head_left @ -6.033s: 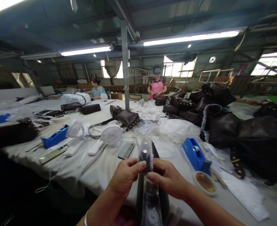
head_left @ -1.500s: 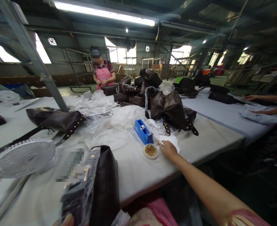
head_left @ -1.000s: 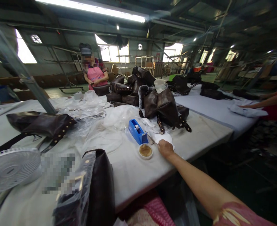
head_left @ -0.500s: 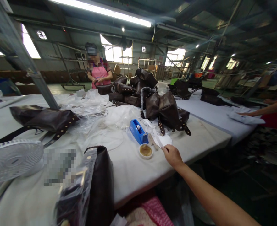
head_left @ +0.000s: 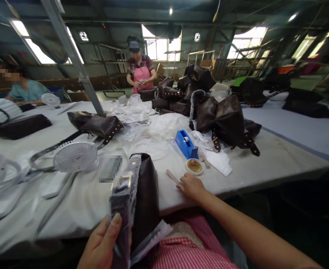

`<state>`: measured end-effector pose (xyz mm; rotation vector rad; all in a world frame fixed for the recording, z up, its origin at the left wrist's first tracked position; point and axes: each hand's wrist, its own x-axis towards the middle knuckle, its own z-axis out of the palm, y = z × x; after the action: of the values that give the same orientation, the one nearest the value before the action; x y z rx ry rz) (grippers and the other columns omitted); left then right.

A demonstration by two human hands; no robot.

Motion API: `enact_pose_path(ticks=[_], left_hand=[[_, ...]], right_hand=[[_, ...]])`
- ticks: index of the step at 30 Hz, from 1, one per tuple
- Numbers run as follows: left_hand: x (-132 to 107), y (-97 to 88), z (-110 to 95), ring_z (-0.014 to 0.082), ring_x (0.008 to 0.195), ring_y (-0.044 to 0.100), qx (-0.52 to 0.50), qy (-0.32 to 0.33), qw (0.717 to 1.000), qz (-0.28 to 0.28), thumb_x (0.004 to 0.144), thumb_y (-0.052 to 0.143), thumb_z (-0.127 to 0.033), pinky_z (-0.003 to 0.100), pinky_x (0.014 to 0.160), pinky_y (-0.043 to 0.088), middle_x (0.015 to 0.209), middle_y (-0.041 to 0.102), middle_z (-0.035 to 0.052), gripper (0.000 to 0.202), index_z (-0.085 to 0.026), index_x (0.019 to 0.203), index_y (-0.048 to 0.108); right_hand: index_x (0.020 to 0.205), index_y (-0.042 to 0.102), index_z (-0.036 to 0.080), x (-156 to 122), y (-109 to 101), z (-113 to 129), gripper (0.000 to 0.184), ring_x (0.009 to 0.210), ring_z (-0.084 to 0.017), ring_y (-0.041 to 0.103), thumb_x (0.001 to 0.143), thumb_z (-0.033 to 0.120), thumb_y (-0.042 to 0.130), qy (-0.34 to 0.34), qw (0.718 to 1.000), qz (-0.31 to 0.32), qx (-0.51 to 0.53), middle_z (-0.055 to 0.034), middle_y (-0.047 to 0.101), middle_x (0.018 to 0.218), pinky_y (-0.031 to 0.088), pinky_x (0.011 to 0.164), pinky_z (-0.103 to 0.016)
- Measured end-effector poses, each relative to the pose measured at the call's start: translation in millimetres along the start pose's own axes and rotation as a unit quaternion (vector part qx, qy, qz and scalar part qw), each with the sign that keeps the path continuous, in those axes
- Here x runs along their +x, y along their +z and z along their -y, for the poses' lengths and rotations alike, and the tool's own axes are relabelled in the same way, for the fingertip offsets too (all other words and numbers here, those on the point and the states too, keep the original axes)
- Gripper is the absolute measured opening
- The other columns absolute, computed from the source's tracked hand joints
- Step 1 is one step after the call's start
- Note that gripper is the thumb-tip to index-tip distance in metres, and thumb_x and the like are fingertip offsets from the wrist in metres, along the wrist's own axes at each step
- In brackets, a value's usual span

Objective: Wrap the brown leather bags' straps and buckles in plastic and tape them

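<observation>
Fingers pinch a stick; the other hand grips a wrapped bag

Fingers of my right hand are drawn together on the near end of a thin wooden stick, pinching it low against the worktop. The stick's far end points away to the left, and I cannot tell whether it is lifted clear of the cloth. Just beyond the stick sits a small white dish with brown paste in it, and close behind that a blue tape dispenser.

My left hand is closed on the dark brown bag, thumb pressed flat on its near edge, the other fingers hidden behind it. The bag stands upright at the worktop's near edge, over my lap. Its left side is sheathed in clear plastic film, and a loose flap of the film hangs at the bottom right.

To the left a white fan lies face up, near a flat studded bag. A heap of brown bags rises beyond the dispenser. At the far side of the worktop stands a person in a pink apron.
</observation>
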<state>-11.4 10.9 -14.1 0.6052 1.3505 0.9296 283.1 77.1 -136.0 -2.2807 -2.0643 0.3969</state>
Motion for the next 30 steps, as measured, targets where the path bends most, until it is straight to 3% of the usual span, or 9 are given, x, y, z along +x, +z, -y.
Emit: enact_pose_path(ticks=[5, 8, 10, 14, 18, 20, 24, 30], left_hand=[[7, -12.4, 2, 0.009, 0.043, 0.049, -0.037, 0.01, 0.999, 0.034, 0.067, 0.081, -0.058, 0.017, 0.04, 0.038, 0.054, 0.059, -0.0011, 0.049, -0.014, 0.084, 0.065], [13, -19.0, 3, 0.0083, 0.041, 0.047, -0.06, 0.027, 0.997, 0.042, 0.069, 0.079, -0.058, 0.017, 0.04, 0.037, 0.053, 0.058, -0.0004, 0.05, -0.012, 0.083, 0.065], [16, -21.5, 3, 0.0079, 0.041, 0.046, -0.07, 0.027, 0.996, 0.049, 0.072, 0.076, -0.059, 0.017, 0.039, 0.036, 0.052, 0.057, -0.0003, 0.05, -0.012, 0.082, 0.065], [18, -21.0, 3, 0.0075, 0.04, 0.044, -0.079, 0.022, 0.994, 0.073, 0.075, 0.073, -0.06, 0.017, 0.039, 0.035, 0.048, 0.053, -0.001, 0.049, -0.012, 0.079, 0.063], [16, -18.1, 2, 0.007, 0.04, 0.045, -0.085, 0.028, 0.994, 0.061, 0.073, 0.076, -0.058, 0.017, 0.039, 0.036, 0.051, 0.056, -0.0009, 0.049, -0.012, 0.082, 0.063], [15, -17.6, 2, 0.0069, 0.041, 0.045, -0.094, 0.031, 0.994, 0.052, 0.072, 0.078, -0.055, 0.017, 0.039, 0.037, 0.055, 0.058, -0.0007, 0.047, -0.013, 0.086, 0.063], [15, -18.3, 3, 0.0071, 0.042, 0.048, -0.099, 0.034, 0.993, 0.048, 0.071, 0.079, -0.054, 0.017, 0.039, 0.038, 0.06, 0.062, 0.0014, 0.047, -0.012, 0.086, 0.064], [15, -18.0, 5, 0.0071, 0.04, 0.045, -0.098, 0.03, 0.994, 0.048, 0.071, 0.078, -0.056, 0.017, 0.039, 0.037, 0.052, 0.057, -0.0009, 0.047, -0.012, 0.082, 0.064]], right_hand=[[0.093, 0.067, 0.014, 9, 23, 5, 0.017, 0.092, -0.025, 0.064, 0.084, 0.029, 0.065, 0.03, 0.998, 0.02, 0.06, -0.0128, 0.068, 0.1, 0.043, 0.074, -0.03], [0.088, 0.065, 0.014, 6, 22, 3, 0.018, 0.082, -0.022, 0.064, 0.088, 0.031, 0.059, 0.023, 0.992, 0.03, 0.121, -0.0089, 0.069, 0.086, 0.043, 0.068, -0.028], [0.089, 0.065, 0.016, 1, 7, 6, 0.024, 0.079, -0.019, 0.063, 0.093, 0.035, 0.051, -0.017, 0.978, 0.019, 0.208, -0.0059, 0.068, 0.084, 0.045, 0.069, -0.027], [0.087, 0.065, 0.019, -22, -46, 32, 0.024, 0.083, -0.018, 0.06, 0.092, 0.039, 0.053, -0.181, 0.906, -0.021, 0.383, -0.0027, 0.066, 0.086, 0.045, 0.077, -0.027], [0.081, 0.064, 0.019, -42, -81, 67, 0.024, 0.063, -0.012, 0.054, 0.095, 0.034, 0.051, -0.234, 0.872, 0.098, 0.419, 0.0017, 0.06, 0.069, 0.041, 0.059, -0.022], [0.083, 0.067, 0.019, -45, -86, 79, 0.022, 0.062, -0.011, 0.055, 0.094, 0.03, 0.052, -0.243, 0.868, 0.118, 0.418, 0.0023, 0.061, 0.067, 0.04, 0.058, -0.021], [0.083, 0.073, 0.02, -43, -87, 92, 0.025, 0.068, -0.013, 0.06, 0.093, 0.027, 0.051, -0.279, 0.87, 0.097, 0.396, 0.0021, 0.066, 0.072, 0.041, 0.063, -0.021], [0.077, 0.077, 0.021, -44, -92, 99, 0.026, 0.062, -0.014, 0.062, 0.085, 0.02, 0.052, -0.247, 0.904, 0.073, 0.342, 0.0002, 0.072, 0.07, 0.039, 0.056, -0.023]])
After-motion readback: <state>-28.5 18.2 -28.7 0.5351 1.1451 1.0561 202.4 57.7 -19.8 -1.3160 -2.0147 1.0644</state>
